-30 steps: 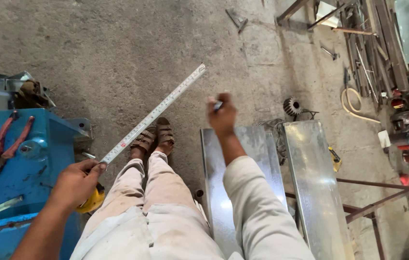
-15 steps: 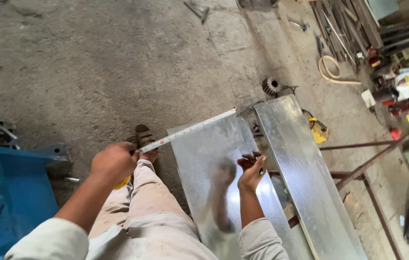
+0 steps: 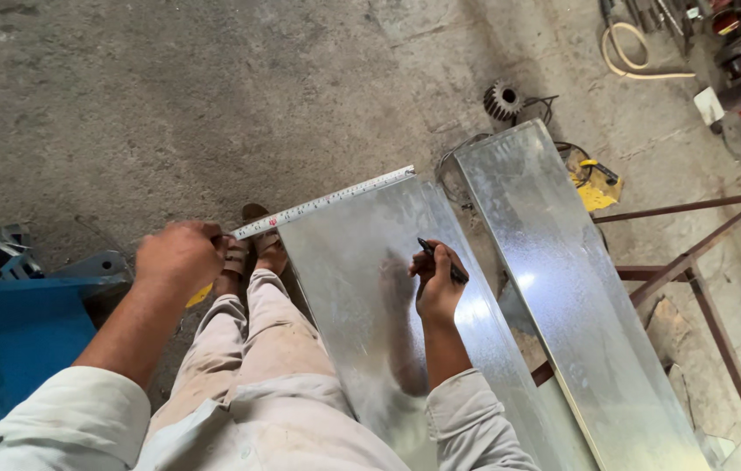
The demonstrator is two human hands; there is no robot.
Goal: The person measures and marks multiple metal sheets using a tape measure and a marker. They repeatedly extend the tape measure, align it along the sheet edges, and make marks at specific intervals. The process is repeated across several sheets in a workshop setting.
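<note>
Dusty workshop floor (image 3: 170, 96). Left hand (image 3: 180, 255) gripping tape measure (image 3: 327, 201) across metal sheet (image 3: 370, 288), right hand (image 3: 437, 281) pinching marker (image 3: 440, 259). Best keep tape flat, square.

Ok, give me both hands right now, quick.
Left hand: closed on the tape measure, blade stretched across the metal sheet.
Right hand: closed on a dark pen, over the sheet.

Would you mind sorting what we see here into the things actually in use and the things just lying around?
In use:
left hand holding the tape measure
right hand holding a dark marker
near metal sheet

Lying about:
second metal sheet
gear wheel
coiled hose
blue machine
rusty frame
</note>
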